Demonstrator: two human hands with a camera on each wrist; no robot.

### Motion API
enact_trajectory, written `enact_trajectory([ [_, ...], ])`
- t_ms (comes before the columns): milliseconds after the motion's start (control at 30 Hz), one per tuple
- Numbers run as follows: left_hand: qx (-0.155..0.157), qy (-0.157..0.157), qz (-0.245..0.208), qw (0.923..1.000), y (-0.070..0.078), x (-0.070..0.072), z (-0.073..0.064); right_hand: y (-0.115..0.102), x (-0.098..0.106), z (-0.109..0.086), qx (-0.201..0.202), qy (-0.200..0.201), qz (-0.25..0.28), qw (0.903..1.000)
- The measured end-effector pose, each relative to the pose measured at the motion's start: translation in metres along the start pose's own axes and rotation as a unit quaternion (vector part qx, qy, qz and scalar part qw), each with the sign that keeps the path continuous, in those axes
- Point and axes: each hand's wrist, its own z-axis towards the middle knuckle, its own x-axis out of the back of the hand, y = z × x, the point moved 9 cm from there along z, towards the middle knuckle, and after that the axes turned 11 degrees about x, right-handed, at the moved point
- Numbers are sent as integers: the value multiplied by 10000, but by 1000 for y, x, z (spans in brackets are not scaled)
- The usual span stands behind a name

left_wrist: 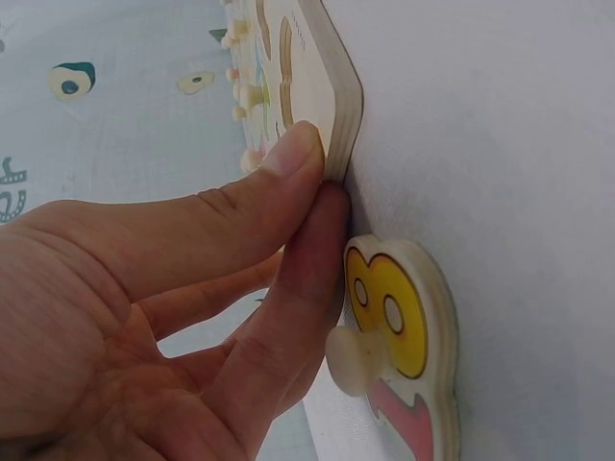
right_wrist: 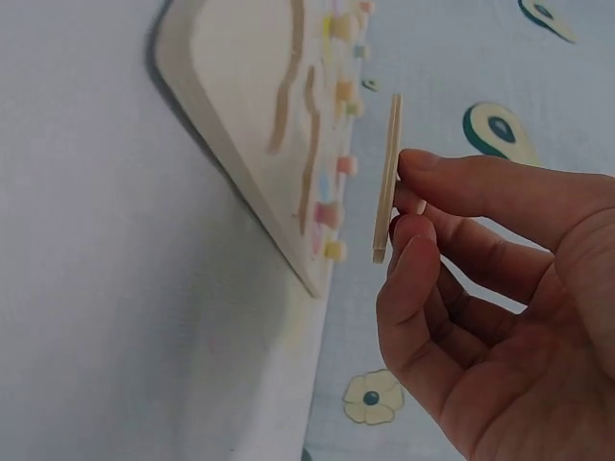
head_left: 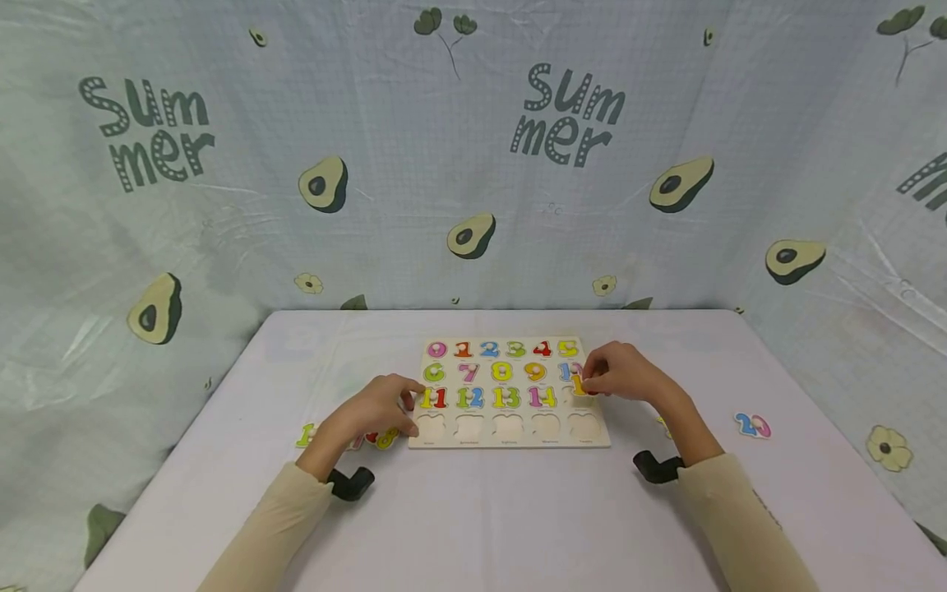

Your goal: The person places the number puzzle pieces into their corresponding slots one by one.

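Note:
A wooden number puzzle board (head_left: 510,441) lies on the table, its upper rows filled with coloured knobbed numbers. My left hand (head_left: 383,403) holds the board's left edge; in the left wrist view the thumb (left_wrist: 293,158) is on the rim, with a finger against the side. Over the right end of the third row, my right hand (head_left: 621,372) pinches a number puzzle piece (head_left: 579,385) showing an orange 1; its other digit is mostly covered by the fingers. In the right wrist view that piece (right_wrist: 387,182) stands edge-on, raised off the board.
A yellow 8 piece (left_wrist: 399,303) lies beside the board under my left hand, with other loose pieces partly hidden by that arm. At the right lies a 20 piece (head_left: 753,425). Another loose piece (head_left: 663,425) is partly behind my right forearm. A printed curtain (head_left: 414,164) stands behind the table.

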Motion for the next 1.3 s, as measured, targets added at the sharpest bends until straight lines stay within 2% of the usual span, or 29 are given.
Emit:
enact_trajectory([
  [433,9,-9,-12,10000,0,1,0,4,-20,6,-96,-171,-152,9997],
  [833,37,33,26,10000,-1,1,1,-1,-22,5,-22,-143,-218,9997],
  [1300,45,-12,-5,10000,-3,1,4,0,-25,4,-181,-198,-109,9996],
])
